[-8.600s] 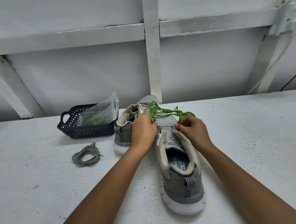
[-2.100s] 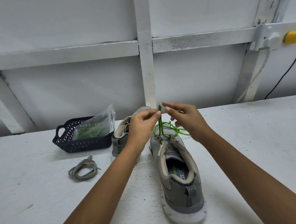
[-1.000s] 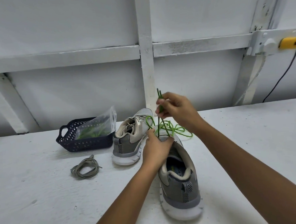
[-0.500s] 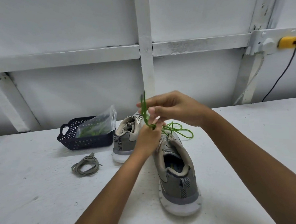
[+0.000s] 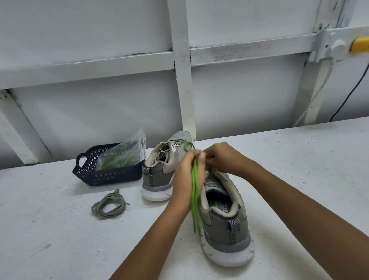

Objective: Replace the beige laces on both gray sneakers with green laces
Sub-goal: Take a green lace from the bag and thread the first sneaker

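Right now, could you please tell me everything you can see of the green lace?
The green lace is a thin, bright cord, seemingly fabric. The left hand holds it above the near sneaker; two slack strands hang from that grip beside the shoe, and a loop shows above the hand.

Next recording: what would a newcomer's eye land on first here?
The bright green lace, gripped by the left hand with the right hand against it, dangles beside the near gray sneaker. Behind-left stand a second sneaker with beige laces and a dark basket holding bagged green laces; a loose beige lace lies coiled nearby.
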The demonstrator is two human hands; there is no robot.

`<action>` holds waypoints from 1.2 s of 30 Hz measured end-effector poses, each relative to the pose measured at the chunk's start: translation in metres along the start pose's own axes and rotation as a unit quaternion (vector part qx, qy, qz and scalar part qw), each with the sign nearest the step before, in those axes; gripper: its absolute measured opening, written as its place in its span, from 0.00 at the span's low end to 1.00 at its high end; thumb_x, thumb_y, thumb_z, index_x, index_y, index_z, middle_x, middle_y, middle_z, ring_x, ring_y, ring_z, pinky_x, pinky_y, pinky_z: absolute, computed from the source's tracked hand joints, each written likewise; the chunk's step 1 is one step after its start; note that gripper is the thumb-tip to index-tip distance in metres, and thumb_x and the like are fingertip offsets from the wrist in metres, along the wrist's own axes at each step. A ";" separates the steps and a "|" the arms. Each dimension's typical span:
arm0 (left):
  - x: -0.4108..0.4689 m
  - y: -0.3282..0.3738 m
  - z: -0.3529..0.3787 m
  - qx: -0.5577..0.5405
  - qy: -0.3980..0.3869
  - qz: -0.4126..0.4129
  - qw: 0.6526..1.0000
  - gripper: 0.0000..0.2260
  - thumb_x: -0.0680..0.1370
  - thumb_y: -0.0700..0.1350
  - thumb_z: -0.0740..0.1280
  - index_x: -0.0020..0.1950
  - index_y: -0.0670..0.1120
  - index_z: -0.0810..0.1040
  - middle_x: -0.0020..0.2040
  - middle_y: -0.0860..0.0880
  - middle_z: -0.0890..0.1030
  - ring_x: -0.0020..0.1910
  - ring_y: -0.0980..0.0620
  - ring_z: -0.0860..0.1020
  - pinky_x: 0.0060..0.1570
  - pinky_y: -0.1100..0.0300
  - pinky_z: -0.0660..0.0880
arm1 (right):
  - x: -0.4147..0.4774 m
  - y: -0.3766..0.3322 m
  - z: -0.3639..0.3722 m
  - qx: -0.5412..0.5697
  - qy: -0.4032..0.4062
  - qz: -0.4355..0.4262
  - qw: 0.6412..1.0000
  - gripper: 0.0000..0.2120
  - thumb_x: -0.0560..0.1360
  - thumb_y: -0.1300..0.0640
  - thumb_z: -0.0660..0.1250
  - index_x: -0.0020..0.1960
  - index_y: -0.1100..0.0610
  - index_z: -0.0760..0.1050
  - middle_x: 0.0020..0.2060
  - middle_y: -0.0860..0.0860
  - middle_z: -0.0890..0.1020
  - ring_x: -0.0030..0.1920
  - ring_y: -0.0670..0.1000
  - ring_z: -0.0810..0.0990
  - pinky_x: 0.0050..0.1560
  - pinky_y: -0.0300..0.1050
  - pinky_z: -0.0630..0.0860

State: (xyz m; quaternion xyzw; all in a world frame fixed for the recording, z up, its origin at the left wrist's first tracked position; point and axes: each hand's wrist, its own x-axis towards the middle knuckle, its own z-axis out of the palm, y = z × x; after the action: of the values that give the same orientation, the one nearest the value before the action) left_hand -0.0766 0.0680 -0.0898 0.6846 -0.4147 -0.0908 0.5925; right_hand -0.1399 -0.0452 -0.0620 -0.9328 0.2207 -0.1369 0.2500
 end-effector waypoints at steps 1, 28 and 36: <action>-0.003 -0.004 0.004 0.007 -0.005 -0.010 1.000 0.08 0.77 0.46 0.66 0.55 0.50 0.72 0.40 0.56 0.75 0.38 0.59 0.77 0.41 0.60 0.72 | 0.001 0.001 0.000 0.002 0.006 0.003 1.000 0.09 0.74 0.65 0.63 0.37 0.61 0.79 0.30 0.59 0.76 0.33 0.50 0.67 0.30 0.37 0.61; 0.015 0.004 -0.008 0.100 0.016 -0.033 0.994 0.11 0.81 0.45 0.59 0.54 0.43 0.80 0.45 0.46 0.81 0.43 0.52 0.75 0.43 0.59 0.68 | -0.001 -0.002 -0.035 0.037 -0.058 -0.004 0.998 0.15 0.75 0.60 0.68 0.62 0.56 0.77 0.34 0.45 0.79 0.33 0.44 0.77 0.34 0.31 0.72; 0.033 0.018 -0.047 0.135 -0.269 0.043 0.952 0.16 0.78 0.34 0.62 0.58 0.52 0.78 0.51 0.55 0.80 0.55 0.53 0.79 0.60 0.56 0.73 | -0.009 0.009 0.008 0.070 0.036 0.009 0.997 0.07 0.74 0.56 0.70 0.36 0.53 0.80 0.24 0.48 0.70 0.29 0.45 0.66 0.30 0.36 0.62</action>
State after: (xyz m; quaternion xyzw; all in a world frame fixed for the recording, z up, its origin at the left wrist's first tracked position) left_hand -0.0348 0.0812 -0.0488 0.6899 -0.5966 -0.1891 0.3638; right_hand -0.1482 -0.0445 -0.0745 -0.9056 0.2273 -0.1831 0.3078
